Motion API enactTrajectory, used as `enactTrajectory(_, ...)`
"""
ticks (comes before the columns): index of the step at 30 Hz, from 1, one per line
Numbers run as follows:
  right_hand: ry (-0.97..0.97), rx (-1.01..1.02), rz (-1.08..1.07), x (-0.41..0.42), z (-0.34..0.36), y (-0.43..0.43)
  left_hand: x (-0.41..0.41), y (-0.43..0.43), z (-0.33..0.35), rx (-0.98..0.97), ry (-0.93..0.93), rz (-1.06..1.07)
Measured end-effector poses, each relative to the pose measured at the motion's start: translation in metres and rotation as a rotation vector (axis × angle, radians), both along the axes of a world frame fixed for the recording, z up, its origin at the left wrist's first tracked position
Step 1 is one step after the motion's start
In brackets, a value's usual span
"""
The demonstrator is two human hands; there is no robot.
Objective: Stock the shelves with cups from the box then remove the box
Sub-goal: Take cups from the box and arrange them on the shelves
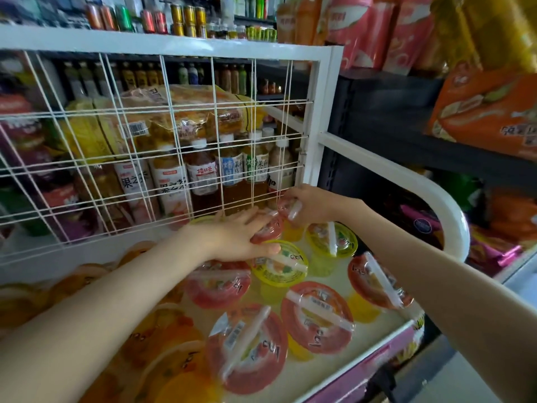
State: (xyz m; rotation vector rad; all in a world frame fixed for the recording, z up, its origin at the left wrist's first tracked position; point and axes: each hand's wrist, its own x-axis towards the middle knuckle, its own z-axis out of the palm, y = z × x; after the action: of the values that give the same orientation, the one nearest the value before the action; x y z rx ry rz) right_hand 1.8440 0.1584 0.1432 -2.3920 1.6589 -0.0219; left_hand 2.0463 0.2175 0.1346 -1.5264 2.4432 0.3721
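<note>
Several jelly cups with red or yellow lids stand on the white shelf point(374, 333); a yellow-lidded cup point(279, 267) sits mid-shelf and a red-lidded cup point(316, 317) nearer the front. My left hand point(241, 237) lies flat with straight fingers on a red-lidded cup point(268, 231) at the back of the shelf. My right hand point(311, 203) grips another red-lidded cup point(287, 207), tilted, just above the back row beside the wire grid. No box is in view.
A white wire grid panel point(162, 158) walls the shelf's back, with tea bottles point(203, 175) and bagged snacks behind it. A white curved rail point(430, 199) bounds the right side. Orange-lidded cups point(162, 353) fill the shelf's left. Dark shelving with snack packs point(488, 112) stands at right.
</note>
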Motion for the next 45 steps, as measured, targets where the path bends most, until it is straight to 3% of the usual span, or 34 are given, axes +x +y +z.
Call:
enactTrajectory(7,-0.019,0.031,-0.03,-0.017,0.01,0.037,0.001,-0.003,-0.008,-0.016,-0.018,-0.003)
enactTrajectory(14,0.165,0.123,-0.066,-0.037,0.005,0.069,-0.004,-0.005,0.0,0.004,-0.001,-0.009)
enactTrajectory(21,0.097,0.144,-0.087,-0.037,-0.001,0.068,-0.027,-0.034,0.006,-0.202,0.148,-0.079)
enactTrajectory(36,-0.025,0.176,0.032,-0.043,0.004,0.085,-0.077,-0.077,-0.001,-0.14,0.155,-0.062)
enactTrajectory(41,-0.104,0.163,0.01,-0.057,0.01,0.104,-0.08,-0.076,0.004,-0.237,0.134,-0.106)
enactTrajectory(45,-0.138,0.303,0.006,-0.078,0.014,0.119,-0.078,-0.069,0.003,-0.273,0.182,-0.083)
